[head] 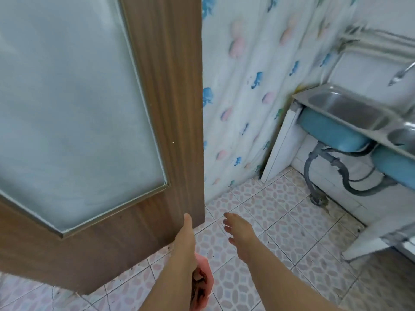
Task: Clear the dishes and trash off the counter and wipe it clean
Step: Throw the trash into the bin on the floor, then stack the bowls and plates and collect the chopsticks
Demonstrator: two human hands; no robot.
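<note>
Fingers (226,221) of the right hand (239,232) are straight and spread, palm down, holding nothing, and the hand hangs in the air over the tiled floor (287,234), just right of the door's btm corner and clear of it. Over to the left hand (186,234): seen edge-on, one digit tip lies flat on the wood-grain door (177,108) right at its free edge, low down; the rest of the fingers are hidden, so can't tell if they wrap the edge or just press. Door fills the left side of the view w/ a big frosted glass panel (78,104) in a pale metal trim. Now the trash: a pink container (206,278), bag or tub, can't say which, sits under the left forearm at btm centre, w/ dark scraps (198,286) in it; whether it hangs from the arm or stands on the floor isn't clear. Behind the door edge a white sheet printed w/ blue and pink shapes (247,104) covers the wall. Far right, a steel double sink (341,102) w/ blue undersides, grey drain pipes (314,158) looping below, and a tap (402,74) blurred above it.
</note>
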